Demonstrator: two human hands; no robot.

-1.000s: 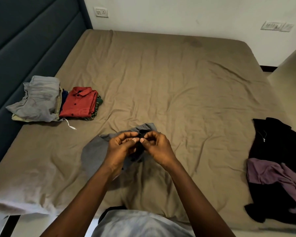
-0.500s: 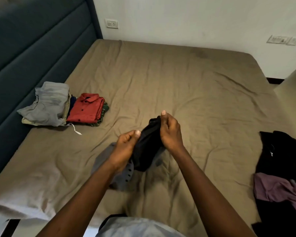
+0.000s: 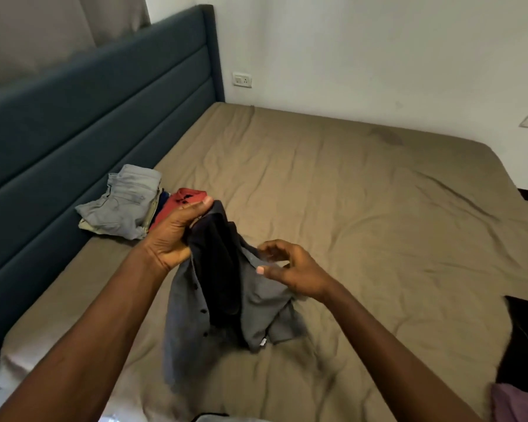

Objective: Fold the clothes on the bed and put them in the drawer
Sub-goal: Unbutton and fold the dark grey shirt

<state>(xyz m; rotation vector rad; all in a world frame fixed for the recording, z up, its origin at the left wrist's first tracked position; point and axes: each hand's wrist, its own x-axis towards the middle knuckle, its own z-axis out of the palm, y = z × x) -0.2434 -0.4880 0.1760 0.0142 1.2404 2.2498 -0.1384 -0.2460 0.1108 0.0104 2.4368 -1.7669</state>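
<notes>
Now, left hand [image 3: 177, 236] gripping grey garment [image 3: 256, 303], right hand [image 3: 293, 271] half-curled at its edge — grasp unclear.

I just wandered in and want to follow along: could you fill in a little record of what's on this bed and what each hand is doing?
Held item: grey buttoned garment with dark lining, held above the bed
Left hand: grips the garment's top
Right hand: at its grey side, fingers curled; hold unclear, blurred
Folded pile: grey trousers and red shirt, beside the headboard
Unfolded: black clothes and purple garment at the bed's right edge
Drawer: not in view
</notes>
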